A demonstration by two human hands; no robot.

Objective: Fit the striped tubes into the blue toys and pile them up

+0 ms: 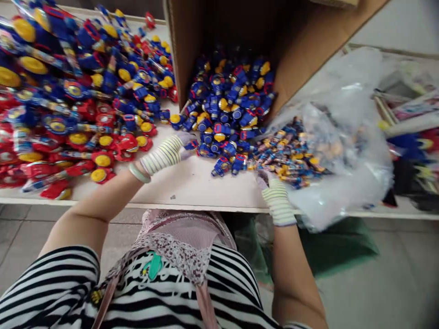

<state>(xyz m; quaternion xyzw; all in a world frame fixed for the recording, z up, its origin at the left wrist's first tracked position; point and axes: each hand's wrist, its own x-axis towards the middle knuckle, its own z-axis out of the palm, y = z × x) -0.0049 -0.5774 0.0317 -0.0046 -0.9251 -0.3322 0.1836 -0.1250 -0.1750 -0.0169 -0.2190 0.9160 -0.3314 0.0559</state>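
My left hand (168, 153), in a striped glove with bare-looking fingertips, is closed on a small blue toy piece with red trim (192, 145). It is just above the white table, left of a heap of blue and yellow toy pieces (222, 116) that spills from a cardboard box (291, 59). My right hand (274, 192), gloved alike, has its fingertips drawn together at the near edge of a pile of small, colourful printed tubes (291, 151). What lies between those fingertips is too small to make out.
A large heap of red, blue and yellow toys with tubes attached (78, 105) covers the table's left side. A clear plastic bag (363, 169) lies round the tubes at right, with mixed items (411, 119) beyond. Under the table edge is green netting (336, 249).
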